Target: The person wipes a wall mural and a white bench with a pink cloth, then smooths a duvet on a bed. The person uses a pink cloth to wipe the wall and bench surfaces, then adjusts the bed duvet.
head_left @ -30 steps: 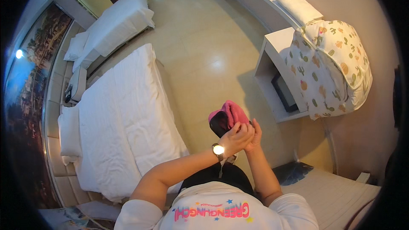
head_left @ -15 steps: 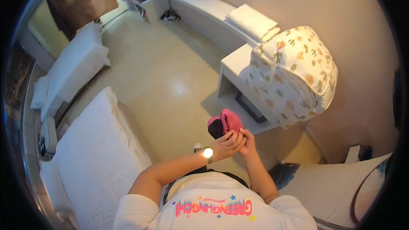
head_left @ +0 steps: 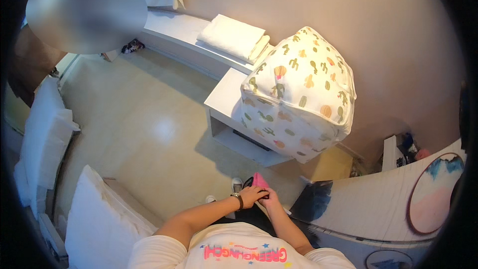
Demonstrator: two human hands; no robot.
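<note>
A soft pink and black cloth item (head_left: 258, 180) is held in front of my body, low near my waist. My left hand (head_left: 250, 197) wraps over it from the left, with a dark-strapped watch on that wrist. My right hand (head_left: 269, 198) grips it from the right, its fingers meeting those of the left. Most of the cloth is hidden behind my fingers, so I cannot make out its exact kind.
A large storage bag (head_left: 298, 94) with a cactus print sits on a white cabinet (head_left: 226, 89) ahead. Folded white cloths (head_left: 234, 38) lie on the shelf behind. White-covered beds (head_left: 97, 214) stand at the left. A pale curved surface (head_left: 368, 194) with round painted pieces extends at the right.
The view has turned rightward, so the bag and cabinet appear further left. Both hands are lower and closer to my body, and less of the pink and black cloth shows.
</note>
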